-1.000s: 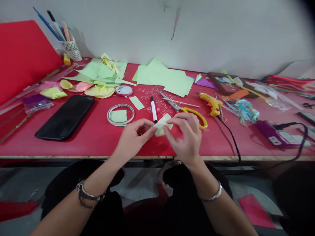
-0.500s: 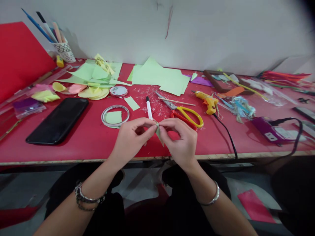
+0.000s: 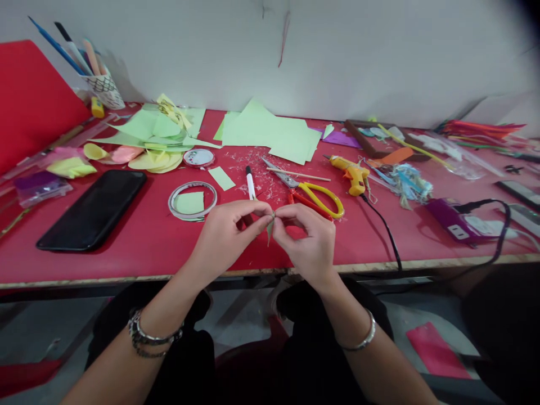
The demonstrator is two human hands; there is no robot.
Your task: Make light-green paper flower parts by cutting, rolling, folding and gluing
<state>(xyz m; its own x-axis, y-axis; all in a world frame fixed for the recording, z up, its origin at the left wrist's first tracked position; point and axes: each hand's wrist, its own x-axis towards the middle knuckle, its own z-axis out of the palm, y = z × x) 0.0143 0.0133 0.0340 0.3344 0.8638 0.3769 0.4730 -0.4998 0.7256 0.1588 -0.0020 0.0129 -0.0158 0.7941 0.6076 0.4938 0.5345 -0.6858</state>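
Fingertip to fingertip above the table's front part, my left hand and my right hand both pinch one small piece of green paper. Its lower end hangs down between them; the pinched top is mostly covered by fingers. Just beyond my left hand lies a marker with a black cap, its lower end hidden. Scissors with red and yellow handles rest behind my right hand, a thin wooden stick across their blades. To the left are a roll of tape and a small green paper rectangle.
On the red table lie a black phone, green paper sheets, yellow paper petals, a yellow glue gun with its cord and a purple power socket. A pen cup stands back left.
The view has shifted slightly, moving table items a little to the left. Both hands keep their pinch, while the green paper's hanging end has turned and looks narrower.
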